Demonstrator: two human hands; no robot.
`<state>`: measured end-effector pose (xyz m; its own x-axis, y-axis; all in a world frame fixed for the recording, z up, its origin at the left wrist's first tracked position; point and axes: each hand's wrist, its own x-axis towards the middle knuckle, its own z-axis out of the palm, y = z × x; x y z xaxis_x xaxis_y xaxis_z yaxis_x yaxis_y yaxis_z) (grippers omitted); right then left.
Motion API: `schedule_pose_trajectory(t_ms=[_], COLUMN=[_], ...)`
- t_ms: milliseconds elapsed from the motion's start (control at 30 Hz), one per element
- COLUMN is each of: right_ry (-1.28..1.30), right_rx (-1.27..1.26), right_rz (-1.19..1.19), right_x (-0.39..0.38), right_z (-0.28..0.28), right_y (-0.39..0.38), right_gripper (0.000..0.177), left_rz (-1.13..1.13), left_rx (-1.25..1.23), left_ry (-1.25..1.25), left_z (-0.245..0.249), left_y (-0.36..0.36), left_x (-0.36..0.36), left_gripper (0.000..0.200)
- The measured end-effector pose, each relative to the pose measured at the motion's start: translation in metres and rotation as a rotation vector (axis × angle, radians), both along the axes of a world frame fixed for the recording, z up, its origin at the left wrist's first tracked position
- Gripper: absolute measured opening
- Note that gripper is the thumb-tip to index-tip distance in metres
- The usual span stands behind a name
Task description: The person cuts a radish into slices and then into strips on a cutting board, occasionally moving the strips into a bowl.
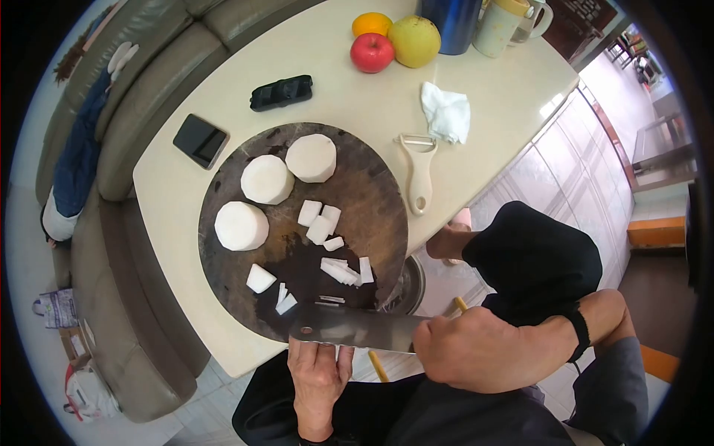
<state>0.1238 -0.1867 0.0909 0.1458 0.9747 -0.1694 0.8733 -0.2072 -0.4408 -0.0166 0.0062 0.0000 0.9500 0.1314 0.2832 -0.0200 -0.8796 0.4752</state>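
My right hand [476, 349] is closed round the handle of a cleaver [364, 327], its blade lying sideways over the near edge of the round wooden chopping board [372, 178]. My left hand [320, 375] is at the blade's near edge, fingers close together and bent under it; the fingertips and anything in them are hidden. Thin white slices [329, 300] lie against the blade's far edge. Beyond are sliced white radish [341, 271], a wedge [260, 278], narrow strips [282, 299] and several blocks [318, 229]. Three thick peeled radish rounds [267, 179] stand at the board's far left.
Around the board on the table [171, 245] are a phone [200, 141], a black object [281, 93], a peeler [419, 175] and a crumpled white tissue [446, 111]. Fruit [414, 41] and a blue container [450, 26] stand farther back. A metal basin [407, 290] is below the table edge.
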Motion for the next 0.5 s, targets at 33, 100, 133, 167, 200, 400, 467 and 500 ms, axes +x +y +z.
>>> schedule_pose_trajectory(t_ms=[33, 100, 133, 167, 200, 400, 467, 500], right_ry=[-0.008, -0.068, -0.125, -0.126, -0.006, 0.236, 0.288, 0.267], right_rx=[0.020, 0.019, 0.021, 0.024, -0.025, -0.078, -0.068, -0.069], right_rz=[0.020, 0.001, -0.009, -0.008, -0.043, -0.070, -0.061, -0.060], right_x=[0.000, -0.005, -0.007, -0.006, -0.001, 0.012, 0.012, 0.011], right_z=[-0.001, -0.005, -0.007, -0.006, -0.004, 0.001, 0.001, -0.001], right_y=[0.001, 0.000, 0.000, -0.002, -0.003, -0.011, -0.012, -0.012], right_gripper=[0.017, 0.019, 0.020, 0.020, 0.020, 0.023, 0.023, 0.023], left_rz=[-0.005, -0.002, -0.002, 0.003, 0.008, 0.034, 0.033, 0.030], left_rx=[-0.003, 0.000, 0.001, -0.007, -0.016, -0.020, -0.027, -0.035], left_ry=[0.000, 0.018, 0.016, 0.027, 0.037, -0.013, 0.002, 0.019], left_z=[0.000, 0.000, 0.000, -0.001, 0.000, 0.001, -0.001, -0.002], left_y=[0.000, 0.001, 0.000, 0.001, 0.001, -0.002, -0.002, -0.001], left_x=[0.000, -0.001, -0.002, -0.002, -0.003, 0.002, 0.000, -0.001], left_gripper=[0.032, 0.033, 0.033, 0.030, 0.028, 0.031, 0.031, 0.031])
